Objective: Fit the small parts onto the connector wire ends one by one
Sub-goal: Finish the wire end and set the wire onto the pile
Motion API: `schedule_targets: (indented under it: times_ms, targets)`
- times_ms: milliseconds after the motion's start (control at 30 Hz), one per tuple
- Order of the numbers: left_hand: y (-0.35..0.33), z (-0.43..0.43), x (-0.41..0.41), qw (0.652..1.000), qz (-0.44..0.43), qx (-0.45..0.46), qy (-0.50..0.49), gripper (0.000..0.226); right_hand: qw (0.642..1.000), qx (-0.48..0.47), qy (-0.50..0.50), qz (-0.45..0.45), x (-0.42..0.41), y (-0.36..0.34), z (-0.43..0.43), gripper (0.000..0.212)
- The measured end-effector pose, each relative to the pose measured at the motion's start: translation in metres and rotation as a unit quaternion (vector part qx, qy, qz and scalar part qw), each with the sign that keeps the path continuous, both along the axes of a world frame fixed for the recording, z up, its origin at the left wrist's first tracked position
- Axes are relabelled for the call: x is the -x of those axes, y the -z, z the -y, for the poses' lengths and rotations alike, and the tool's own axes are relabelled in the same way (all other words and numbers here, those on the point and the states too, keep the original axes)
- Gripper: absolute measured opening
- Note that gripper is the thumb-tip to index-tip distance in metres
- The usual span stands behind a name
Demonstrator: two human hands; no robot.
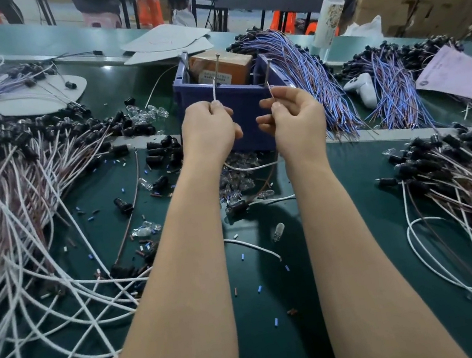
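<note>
Green bench mat (pixel 267 347): scattered small blue tube pieces (pixel 259 288). Left hand (pixel 208 127): pinches thin white wire end (pixel 214 88), held upright. Right hand (pixel 293 118): pinches thin brown wire end (pixel 269 81). Behind: blue plastic crate (pixel 240 105). Risk: the slim ends may bend or slip from the pinch during fitting.

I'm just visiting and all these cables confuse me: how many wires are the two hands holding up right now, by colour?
white wire, pinched in the left hand: 1
brown wire, pinched in the right hand: 1
Total: 2
</note>
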State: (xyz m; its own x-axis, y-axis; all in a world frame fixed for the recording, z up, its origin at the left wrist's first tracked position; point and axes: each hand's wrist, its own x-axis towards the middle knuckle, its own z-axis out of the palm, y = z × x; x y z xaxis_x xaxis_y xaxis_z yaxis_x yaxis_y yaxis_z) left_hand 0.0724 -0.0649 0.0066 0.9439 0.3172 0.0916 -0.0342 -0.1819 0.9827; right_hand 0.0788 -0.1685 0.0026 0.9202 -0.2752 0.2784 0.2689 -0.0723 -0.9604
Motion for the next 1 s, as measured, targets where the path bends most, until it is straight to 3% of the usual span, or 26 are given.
schedule_targets:
  times_ms: [667, 767, 867, 933, 967, 1000]
  targets:
    - [-0.001, -0.001, 0.001, 0.999, 0.001, -0.025, 0.028, 0.031, 0.999, 0.012, -0.002, -0.03, 0.007, -0.005, -0.001, 0.019]
    - [-0.002, 0.0, 0.002, 0.999, 0.004, -0.006, 0.04, 0.032, 0.986, 0.127, 0.097, -0.038, 0.007, -0.008, 0.003, 0.021]
    - [-0.005, 0.0, 0.006, 0.998, 0.006, 0.013, 0.058, 0.032, 0.958, 0.221, 0.174, 0.058, 0.023, -0.031, 0.011, 0.017]
    - [-0.008, 0.003, 0.01, 0.997, 0.012, 0.03, 0.073, 0.032, 0.955, 0.287, 0.054, 0.057, 0.037, -0.05, 0.016, 0.02]
    - [-0.011, 0.004, 0.012, 0.996, 0.018, 0.03, 0.078, 0.031, 0.937, 0.347, -0.045, 0.006, 0.046, -0.056, 0.015, 0.022]
    - [-0.013, 0.006, 0.013, 0.996, 0.025, 0.02, 0.08, 0.03, 0.897, 0.417, -0.136, -0.063, 0.054, -0.058, 0.014, 0.024]
